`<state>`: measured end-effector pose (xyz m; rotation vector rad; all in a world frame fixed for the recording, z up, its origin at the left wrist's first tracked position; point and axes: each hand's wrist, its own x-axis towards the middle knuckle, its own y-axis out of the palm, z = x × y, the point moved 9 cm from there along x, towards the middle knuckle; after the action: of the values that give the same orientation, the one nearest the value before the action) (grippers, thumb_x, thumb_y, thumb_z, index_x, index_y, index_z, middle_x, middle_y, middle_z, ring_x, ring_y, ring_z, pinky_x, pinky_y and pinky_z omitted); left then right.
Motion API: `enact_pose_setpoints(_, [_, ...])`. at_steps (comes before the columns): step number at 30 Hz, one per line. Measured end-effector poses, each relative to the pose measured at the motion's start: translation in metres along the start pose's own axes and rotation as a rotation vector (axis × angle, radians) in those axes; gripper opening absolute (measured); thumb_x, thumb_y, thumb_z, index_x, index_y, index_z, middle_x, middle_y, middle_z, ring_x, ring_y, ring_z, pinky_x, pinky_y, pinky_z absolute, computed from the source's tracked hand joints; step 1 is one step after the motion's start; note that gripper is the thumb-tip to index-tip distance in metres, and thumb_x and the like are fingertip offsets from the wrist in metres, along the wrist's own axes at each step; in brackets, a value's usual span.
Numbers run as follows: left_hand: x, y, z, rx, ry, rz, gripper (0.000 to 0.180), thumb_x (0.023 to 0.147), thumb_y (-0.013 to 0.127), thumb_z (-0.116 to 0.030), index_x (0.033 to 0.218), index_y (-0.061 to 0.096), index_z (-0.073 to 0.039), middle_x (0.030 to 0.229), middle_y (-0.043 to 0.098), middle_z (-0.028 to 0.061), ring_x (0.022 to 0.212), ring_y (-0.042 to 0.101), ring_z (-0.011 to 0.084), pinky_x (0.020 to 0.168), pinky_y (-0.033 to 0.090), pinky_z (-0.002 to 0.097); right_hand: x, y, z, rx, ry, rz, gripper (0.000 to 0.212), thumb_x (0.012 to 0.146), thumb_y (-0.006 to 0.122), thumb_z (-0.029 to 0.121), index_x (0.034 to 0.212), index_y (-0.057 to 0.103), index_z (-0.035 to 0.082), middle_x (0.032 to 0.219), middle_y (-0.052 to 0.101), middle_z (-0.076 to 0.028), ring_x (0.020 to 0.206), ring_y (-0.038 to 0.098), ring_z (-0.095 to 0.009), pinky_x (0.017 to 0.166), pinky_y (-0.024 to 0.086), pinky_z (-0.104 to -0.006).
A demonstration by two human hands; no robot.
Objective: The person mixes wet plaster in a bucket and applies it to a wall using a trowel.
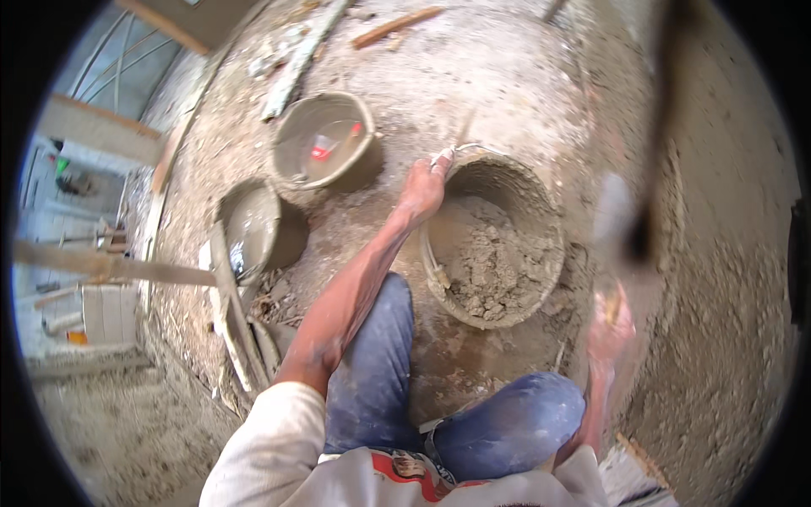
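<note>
In front of my knees stands a mud-coated bucket [553,279], part filled with lumpy grey mortar [494,253]. My left hand [425,188] is closed at its far left rim, on the thin wire handle that curves along the edge. To the bucket's right, my right hand [612,325] is wrapped round the handle of a trowel. The trowel's pale blade [613,207] is smeared by motion and points away from me, beside the rough mortar-covered wall.
Two more buckets stand at the left: one with murky water [367,156] and a red-and-clear item, another [274,224] nearer me with liquid. Wooden poles [127,264] lie at the left. A plank [397,27] lies far off. The rough wall [726,279] runs along the right.
</note>
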<state>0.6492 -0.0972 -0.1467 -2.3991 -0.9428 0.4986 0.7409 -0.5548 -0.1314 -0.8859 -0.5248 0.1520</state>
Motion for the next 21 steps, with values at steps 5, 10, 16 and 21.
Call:
enact_pose_setpoints(5, [0.032, -0.059, 0.082, 0.373, -0.098, -0.018, 0.051, 0.106, 0.048, -0.044, 0.115, 0.063, 0.004, 0.112, 0.067, 0.0326, 0.111, 0.064, 0.0486, 0.1, 0.047, 0.052, -0.077, -0.007, -0.029, 0.509, 0.829, 0.174, 0.044, 0.098, 0.071, 0.025, 0.133, 0.06, 0.001, 0.088, 0.065, -0.006, 0.064, 0.062, -0.014, 0.053, 0.051, -0.032])
enact_pose_setpoints(10, [0.067, -0.191, 0.068, 0.326, 0.233, -0.456, 0.042, 0.101, 0.06, -0.037, 0.116, 0.063, 0.002, 0.112, 0.067, 0.0291, 0.103, 0.066, 0.0461, 0.09, 0.051, 0.0509, -0.193, -0.028, -0.096, 0.506, 0.935, 0.123, 0.031, 0.098, 0.073, 0.026, 0.122, 0.066, 0.008, 0.082, 0.062, -0.001, 0.063, 0.057, -0.009, 0.053, 0.046, -0.0277])
enact_pose_setpoints(16, [0.185, -0.258, 0.208, 0.731, 0.258, -0.119, 0.064, 0.093, 0.064, -0.018, 0.152, 0.041, -0.007, 0.116, 0.068, 0.0302, 0.1, 0.067, 0.0477, 0.085, 0.052, 0.0564, -0.283, -0.032, -0.07, 0.475, 1.161, 0.089, 0.03, 0.097, 0.073, 0.026, 0.121, 0.067, 0.008, 0.082, 0.062, 0.0, 0.064, 0.057, -0.009, 0.054, 0.046, -0.0278])
enact_pose_setpoints(21, [0.235, -0.21, 0.28, 0.727, 0.173, 0.215, 0.069, 0.081, 0.055, -0.007, 0.149, 0.048, -0.004, 0.081, 0.068, 0.0303, 0.073, 0.07, 0.0444, 0.065, 0.053, 0.0545, -0.359, -0.065, -0.04, 0.425, 1.318, 0.007, 0.029, 0.097, 0.074, 0.025, 0.12, 0.067, 0.009, 0.082, 0.062, 0.001, 0.065, 0.057, -0.009, 0.055, 0.045, -0.0279])
